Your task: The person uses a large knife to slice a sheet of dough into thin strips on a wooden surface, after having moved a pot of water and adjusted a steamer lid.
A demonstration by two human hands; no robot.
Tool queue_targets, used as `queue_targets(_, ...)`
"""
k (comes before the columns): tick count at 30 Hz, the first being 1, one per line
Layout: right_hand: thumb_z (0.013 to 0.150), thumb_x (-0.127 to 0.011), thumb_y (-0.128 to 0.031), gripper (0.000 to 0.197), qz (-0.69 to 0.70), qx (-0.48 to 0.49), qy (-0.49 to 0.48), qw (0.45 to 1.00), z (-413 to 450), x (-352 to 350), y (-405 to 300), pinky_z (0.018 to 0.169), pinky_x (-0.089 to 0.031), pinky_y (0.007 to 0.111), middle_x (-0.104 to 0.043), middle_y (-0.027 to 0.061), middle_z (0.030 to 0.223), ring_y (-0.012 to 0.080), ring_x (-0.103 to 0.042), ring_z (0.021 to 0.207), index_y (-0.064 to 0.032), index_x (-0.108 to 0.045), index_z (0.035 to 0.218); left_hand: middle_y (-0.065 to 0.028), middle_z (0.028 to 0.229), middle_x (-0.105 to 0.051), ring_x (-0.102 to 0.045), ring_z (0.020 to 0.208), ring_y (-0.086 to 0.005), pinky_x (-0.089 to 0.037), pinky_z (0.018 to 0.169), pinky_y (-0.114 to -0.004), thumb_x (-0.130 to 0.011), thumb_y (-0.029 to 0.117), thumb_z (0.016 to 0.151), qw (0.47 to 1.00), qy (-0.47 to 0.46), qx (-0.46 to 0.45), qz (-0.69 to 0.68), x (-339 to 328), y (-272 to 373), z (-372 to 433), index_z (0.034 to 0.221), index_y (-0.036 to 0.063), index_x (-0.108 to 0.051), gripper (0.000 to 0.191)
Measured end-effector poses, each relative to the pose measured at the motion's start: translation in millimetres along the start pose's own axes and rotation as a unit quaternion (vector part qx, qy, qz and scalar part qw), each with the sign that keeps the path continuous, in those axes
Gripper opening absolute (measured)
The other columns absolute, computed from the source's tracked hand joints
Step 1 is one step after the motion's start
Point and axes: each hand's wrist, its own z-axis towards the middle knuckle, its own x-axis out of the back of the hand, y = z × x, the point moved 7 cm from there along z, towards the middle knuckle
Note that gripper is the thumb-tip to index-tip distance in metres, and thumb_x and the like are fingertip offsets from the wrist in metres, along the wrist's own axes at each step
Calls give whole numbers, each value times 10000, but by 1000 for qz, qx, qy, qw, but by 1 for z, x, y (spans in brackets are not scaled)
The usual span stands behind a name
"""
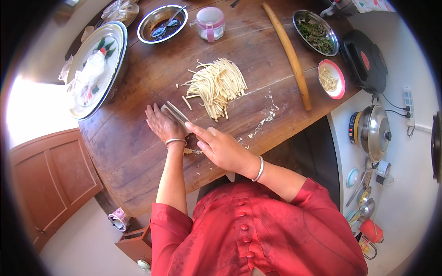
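Note:
My right hand (224, 148) grips a knife (179, 113), its index finger stretched along the top of the blade. Beside the blade, my left hand (165, 125) lies with fingers extended, pressing on what looks like folded pale dough, mostly hidden beneath the palm. A heap of cut noodles (217, 86) is spread just beyond the knife on the wooden table (145, 176). One loose noodle strip (186, 103) rests between the blade and the heap, and a short scrap lies to its upper left.
A long wooden rolling pin (288, 51) lies to the right, near a pink-rimmed bowl (341, 81) of noodles and a metal bowl (334, 48) of leafy greens. Beyond are a lidded jar (210, 26) and a bowl (142, 29) of dark sauce. A large floral basin (119, 45) stands left.

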Motion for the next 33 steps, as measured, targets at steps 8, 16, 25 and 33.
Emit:
queue_targets(8, 894, -508, -119, 557, -22, -68, -62, 995, -39, -12, -8, 664, -472, 423, -535, 166, 892, 364, -558, 753, -203, -306, 1406, -146, 1334, -402, -353, 1238, -305, -245, 1042, -419, -448, 148, 890, 997, 12, 2, -76, 7, 1, 1, 1309, 21, -388, 442)
queue_targets(16, 894, -501, -107, 559, -24, -73, -69, 995, -39, -13, -4, 667, -471, 428, -533, 175, 881, 370, -556, 760, -184, -295, 1408, -156, 1433, -307, -252, 1348, -293, -170, 1111, -429, -471, 104, 879, 991, -43, 42, -118, 7, 3, 0, 1349, 32, -331, 495)
queue_targets(25, 893, -495, -103, 525, 24, -29, -8, 999, 26, -14, 11, 754, -452, 430, -574, 213, 961, 395, -556, 836, -150, -335, 1391, -177, 1413, -339, -261, 1342, -302, -170, 1106, -432, -416, 205, 934, 1000, -23, 13, -12, -4, -1, 1, 1284, -6, -417, 409)
queue_targets(33, 884, -511, -96, 557, -7, -52, -59, 997, -10, -4, -12, 679, -464, 419, -547, 174, 874, 357, -557, 749, -186, -324, 1401, -174, 1402, -353, -282, 1329, -304, -185, 1099, -437, -394, 186, 940, 994, -16, 26, -107, 6, 1, 1, 1291, 1, -410, 398)
